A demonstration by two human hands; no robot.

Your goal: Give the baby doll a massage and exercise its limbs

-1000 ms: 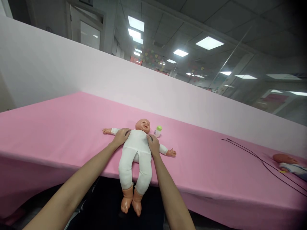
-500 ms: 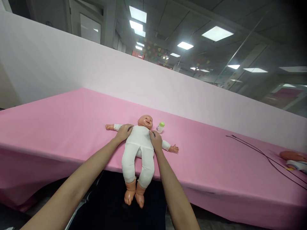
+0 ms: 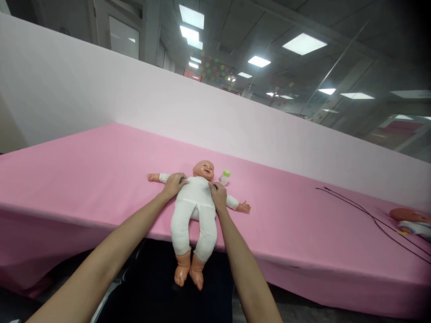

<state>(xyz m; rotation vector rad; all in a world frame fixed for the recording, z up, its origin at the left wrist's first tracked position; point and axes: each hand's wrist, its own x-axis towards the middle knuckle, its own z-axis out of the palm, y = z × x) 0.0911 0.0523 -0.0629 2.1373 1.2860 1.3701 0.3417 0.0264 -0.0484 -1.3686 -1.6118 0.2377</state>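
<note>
Baby doll (image 3: 193, 211) lies on pink table (image 3: 67, 175), feet overhanging at 6 o'clock. Open left hand (image 3: 174, 186) and open right hand (image 3: 218, 196) pin its shoulders flat.

Passage over the pink counter (image 3: 67, 179) left of the doll (image 3: 194, 195); baby bottle (image 3: 225, 177) beside its head, black cord (image 3: 363, 213) farther right.

Desk (image 3: 84, 179) surface: pink cloth (image 3: 286, 224), spread flat. Items resting on it: one white-suited baby doll (image 3: 193, 202), supine, feet projecting past the front edge; one green-capped feeding bottle (image 3: 225, 177), just beside the doll's head; one black cable (image 3: 367, 213), looped at right; one second doll (image 3: 409, 222), at the far right.
</note>
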